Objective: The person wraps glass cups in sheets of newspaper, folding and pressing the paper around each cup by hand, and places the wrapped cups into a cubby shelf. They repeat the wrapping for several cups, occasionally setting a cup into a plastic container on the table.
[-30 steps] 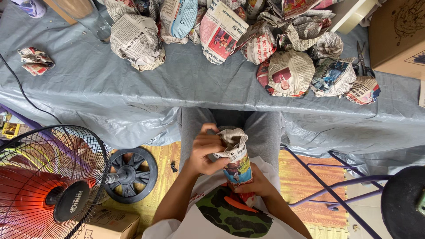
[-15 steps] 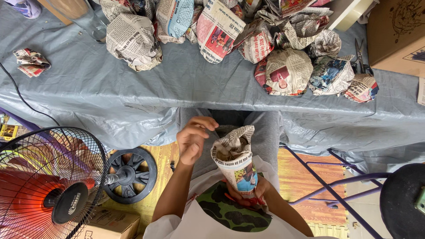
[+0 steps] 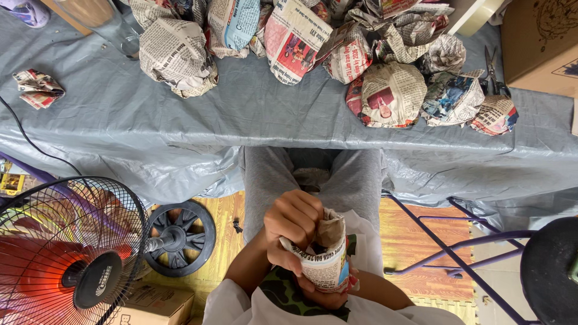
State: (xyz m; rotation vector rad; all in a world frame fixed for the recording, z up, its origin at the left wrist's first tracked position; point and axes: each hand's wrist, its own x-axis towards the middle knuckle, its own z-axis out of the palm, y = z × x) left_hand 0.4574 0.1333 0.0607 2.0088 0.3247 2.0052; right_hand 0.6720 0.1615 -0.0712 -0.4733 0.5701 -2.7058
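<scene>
Over the lap, near side of the table (image 3: 241, 114), the left hand (image 3: 294, 224) pinches the rim of a half-wrapped newspaper bundle (image 3: 325, 259) gripped from below by the right hand (image 3: 325, 296), while finished bundles (image 3: 385, 93) crowd the table's far edge.

Fan (image 3: 66, 259) left of lap; bundles (image 3: 385, 93) on table (image 3: 259, 120).

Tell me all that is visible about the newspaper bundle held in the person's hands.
The newspaper bundle is a roll of crumpled printed paper, grey with red and blue patches, standing roughly upright over the lap, its top open. The left hand grips its upper edge, fingers at the opening; the right hand cups it from below.
</scene>
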